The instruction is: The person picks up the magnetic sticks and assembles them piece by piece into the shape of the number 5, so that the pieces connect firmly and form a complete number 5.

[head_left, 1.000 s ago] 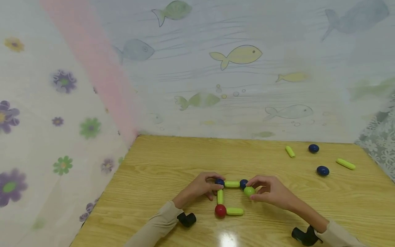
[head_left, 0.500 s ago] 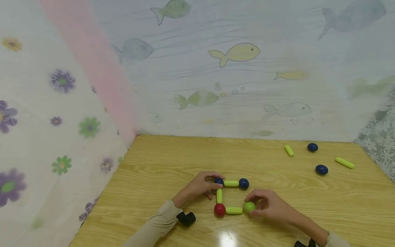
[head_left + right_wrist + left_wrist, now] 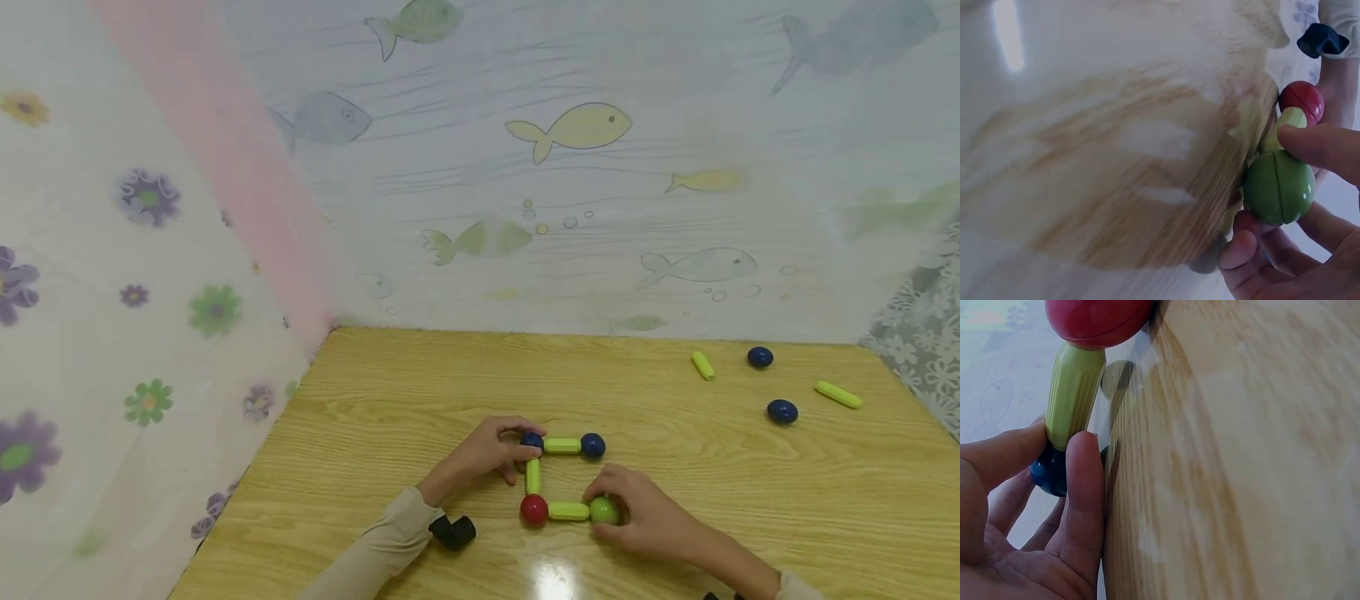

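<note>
My left hand (image 3: 491, 450) pinches a blue ball (image 3: 1051, 472) at the far left corner of a figure made of balls and yellow-green rods. One rod (image 3: 533, 477) runs from that ball to a red ball (image 3: 534, 510) at the near left; another rod (image 3: 562, 446) leads right to a second blue ball (image 3: 592, 446). From the red ball a third rod (image 3: 568, 512) points right. At its free end my right hand (image 3: 645, 517) holds a green ball (image 3: 1279, 187) between thumb and fingers, the ball right against the rod's tip.
At the back right of the wooden table (image 3: 420, 375) lie two blue balls (image 3: 782, 412) and two loose yellow-green rods (image 3: 837, 395). A fish-patterned sheet (image 3: 570, 208) hangs behind the table. A black wrist device (image 3: 453, 532) sits at the left sleeve.
My right hand has brought the green ball from beside the far right blue ball toward me, then left to the end of the near rod. The left hand has stayed in place.
</note>
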`<move>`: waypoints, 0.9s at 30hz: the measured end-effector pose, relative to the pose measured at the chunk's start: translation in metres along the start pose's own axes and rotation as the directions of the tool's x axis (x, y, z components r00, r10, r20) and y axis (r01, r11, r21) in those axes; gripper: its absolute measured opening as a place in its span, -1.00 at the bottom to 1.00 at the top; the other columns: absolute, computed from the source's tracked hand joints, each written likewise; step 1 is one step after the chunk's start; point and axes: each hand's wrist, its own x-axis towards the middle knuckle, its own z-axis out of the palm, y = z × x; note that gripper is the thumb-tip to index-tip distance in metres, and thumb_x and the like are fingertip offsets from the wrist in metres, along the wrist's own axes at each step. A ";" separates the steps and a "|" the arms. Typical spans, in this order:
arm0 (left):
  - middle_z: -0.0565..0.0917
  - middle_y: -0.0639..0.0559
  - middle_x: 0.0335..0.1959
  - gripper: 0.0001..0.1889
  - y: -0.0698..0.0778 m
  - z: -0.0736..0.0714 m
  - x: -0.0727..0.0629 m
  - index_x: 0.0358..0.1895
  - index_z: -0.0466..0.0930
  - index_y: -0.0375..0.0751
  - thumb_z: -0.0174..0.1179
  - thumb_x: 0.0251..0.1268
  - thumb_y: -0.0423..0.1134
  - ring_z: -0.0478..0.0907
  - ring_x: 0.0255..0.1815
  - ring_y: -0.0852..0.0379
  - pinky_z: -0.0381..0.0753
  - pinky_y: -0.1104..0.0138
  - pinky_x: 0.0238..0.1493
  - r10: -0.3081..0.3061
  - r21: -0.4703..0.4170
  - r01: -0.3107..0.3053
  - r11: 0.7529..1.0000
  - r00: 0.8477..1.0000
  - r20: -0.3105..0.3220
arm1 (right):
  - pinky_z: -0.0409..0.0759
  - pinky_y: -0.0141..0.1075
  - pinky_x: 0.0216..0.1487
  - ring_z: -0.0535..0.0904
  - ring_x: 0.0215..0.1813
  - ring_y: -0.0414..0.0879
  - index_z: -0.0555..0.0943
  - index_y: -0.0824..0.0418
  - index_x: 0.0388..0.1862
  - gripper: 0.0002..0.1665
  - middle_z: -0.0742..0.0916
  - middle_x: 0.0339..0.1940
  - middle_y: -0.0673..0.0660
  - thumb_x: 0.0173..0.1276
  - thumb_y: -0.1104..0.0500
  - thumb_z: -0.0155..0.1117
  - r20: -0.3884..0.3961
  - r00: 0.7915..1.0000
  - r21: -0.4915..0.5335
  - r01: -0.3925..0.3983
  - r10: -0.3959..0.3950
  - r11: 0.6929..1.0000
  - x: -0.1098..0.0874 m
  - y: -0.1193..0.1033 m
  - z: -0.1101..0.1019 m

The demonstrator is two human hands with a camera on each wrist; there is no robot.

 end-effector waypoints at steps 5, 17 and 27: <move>0.63 -0.07 -0.28 -0.64 -0.002 0.000 0.001 0.10 0.60 -0.14 0.29 0.23 -0.21 0.55 -0.61 0.10 0.63 0.27 -0.58 0.007 -0.011 -0.007 1.000 1.000 0.011 | 0.45 -0.40 -0.39 0.41 -0.33 -0.28 0.63 0.03 -0.22 -0.76 0.57 -0.29 -0.11 0.13 0.13 0.46 -0.016 0.999 0.037 -0.035 0.036 0.999 0.001 -0.002 0.001; 0.63 -0.07 -0.30 -0.64 0.001 -0.001 -0.001 0.09 0.60 -0.11 0.30 0.23 -0.19 0.55 -0.62 0.09 0.63 0.27 -0.58 0.012 0.002 -0.012 1.000 1.000 0.001 | 0.41 -0.44 -0.41 0.38 -0.36 -0.29 0.62 -0.02 -0.33 -0.80 0.52 -0.33 -0.13 0.08 0.11 0.48 -0.030 0.994 -0.064 -0.107 0.105 0.992 0.007 -0.006 0.006; 0.63 -0.10 -0.31 -0.66 0.004 -0.001 -0.003 0.09 0.61 -0.12 0.29 0.24 -0.22 0.55 -0.61 0.08 0.64 0.26 -0.57 0.001 0.004 -0.001 1.000 1.000 -0.002 | 0.40 -0.44 -0.45 0.36 -0.37 -0.28 0.57 -0.04 -0.38 -0.80 0.50 -0.34 -0.11 0.10 0.07 0.47 -0.065 0.993 -0.057 -0.098 0.094 0.994 0.008 -0.010 0.012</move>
